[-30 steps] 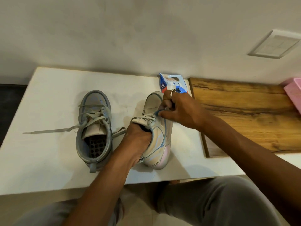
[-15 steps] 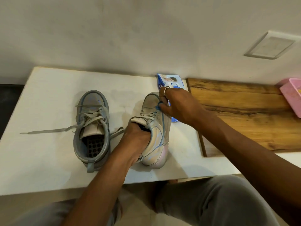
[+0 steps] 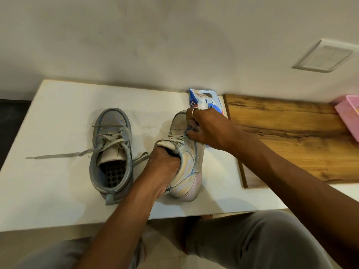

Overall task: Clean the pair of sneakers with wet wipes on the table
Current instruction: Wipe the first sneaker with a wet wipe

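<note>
I saw the right hand (image 3: 210, 129) pinching a wipe (image 3: 188, 131) against the laces of sneaker 1 (image 3: 190, 167). The left hand (image 3: 165, 164) held its collar from inside in a clenched grip. It sat tilted on the bench (image 3: 48, 181), with sneaker 2 (image 3: 110, 136) beside it and the wipes pack (image 3: 202, 98) behind.

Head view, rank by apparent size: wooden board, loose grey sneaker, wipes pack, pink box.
1. wooden board
2. grey sneaker
3-4. wipes pack and pink box: unranked. The pack is partly behind the right hand, and the box is cut off by the frame edge.
</note>
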Motion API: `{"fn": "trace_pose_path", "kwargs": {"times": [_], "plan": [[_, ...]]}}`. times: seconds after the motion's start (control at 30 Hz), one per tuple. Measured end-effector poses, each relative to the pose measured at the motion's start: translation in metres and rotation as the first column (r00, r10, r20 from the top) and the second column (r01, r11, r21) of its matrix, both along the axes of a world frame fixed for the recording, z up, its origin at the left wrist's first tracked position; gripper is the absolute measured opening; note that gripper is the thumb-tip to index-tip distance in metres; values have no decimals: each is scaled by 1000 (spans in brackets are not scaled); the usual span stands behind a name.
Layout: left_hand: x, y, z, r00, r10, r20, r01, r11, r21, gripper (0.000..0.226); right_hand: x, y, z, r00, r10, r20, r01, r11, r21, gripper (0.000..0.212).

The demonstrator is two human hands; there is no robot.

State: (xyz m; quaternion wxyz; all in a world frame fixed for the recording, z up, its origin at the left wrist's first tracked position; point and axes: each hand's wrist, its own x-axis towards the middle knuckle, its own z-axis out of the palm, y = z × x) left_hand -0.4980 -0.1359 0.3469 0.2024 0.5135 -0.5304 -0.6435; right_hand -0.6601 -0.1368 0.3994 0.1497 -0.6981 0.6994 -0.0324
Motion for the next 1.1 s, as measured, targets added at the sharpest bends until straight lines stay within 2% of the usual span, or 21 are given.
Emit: {"fn": "trace_pose_path", "kwargs": {"times": [0.1, 0.27, 0.33, 0.4, 0.47, 0.53, 0.6, 0.67, 0.73, 0.87, 0.9, 0.93, 1.0, 1.03, 1.1], "plan": [[-1, 0, 0, 1000, -6, 16, 6, 1000, -14, 21, -3, 3, 11, 998, -8, 59, 3, 996, 87, 34], [-2, 2, 3, 999, -25, -33, 24, 999, -41, 29, -1, -2, 1, 991, 11, -135, -23, 996, -87, 19], [-2, 1, 5, 999, -19, -49, 17, 999, -51, 32, 1, -1, -3, 998, 6, -59, -10, 998, -61, 23], [-2, 1, 5, 999, -11, -53, 8, 998, -57, 34, -1, 1, 3, 998, -29, 49, 27, 998, 52, 31], [-3, 1, 4, 1000, -11, -27, 10, 999, -53, 31, -4, 2, 10, 998, -31, 63, 23, 991, 131, 32], [-5, 1, 1, 1000, -10, -24, 9, 999, -35, 26, -5, 2, 11, 1000, -19, -10, 20, 996, 82, 27], [-5, 2, 3, 1000, -10, -24, 10, 999, -35, 29, -1, 3, 9, 993, -35, -113, 32, 999, -34, 21], [-3, 3, 6, 999, -17, -37, 16, 999, -43, 32, 2, 5, 5, 990, -65, -123, 54, 994, -95, 19], [-3, 2, 8, 998, -20, -54, 18, 999, -47, 35, 2, 9, 3, 996, -68, -52, 64, 996, -68, 22], [-4, 1, 10, 999, -16, -47, 15, 1000, -19, 35, -3, 14, 14, 999, -21, 42, 16, 992, 129, 30], [-4, 2, 10, 999, -16, -43, 15, 1000, -18, 34, -6, 14, 18, 993, -49, 107, 32, 988, 153, 30], [-4, 3, 11, 999, -11, -43, 11, 1000, -19, 34, -10, 13, 21, 976, -101, 194, 75, 988, 138, 30], [-2, 3, 12, 998, -7, -59, 7, 1000, 4, 34, -19, 9, 22, 913, -210, 349, 229, 973, -16, 30], [0, 3, 13, 997, -1, -74, 3, 1000, 22, 33, -21, 8, 20, 882, -246, 402, 307, 947, -96, 29], [1, 4, 15, 996, 9, -89, -5, 999, 46, 33, -22, 8, 11, 837, -296, 461, 396, 908, -135, 25]]}}
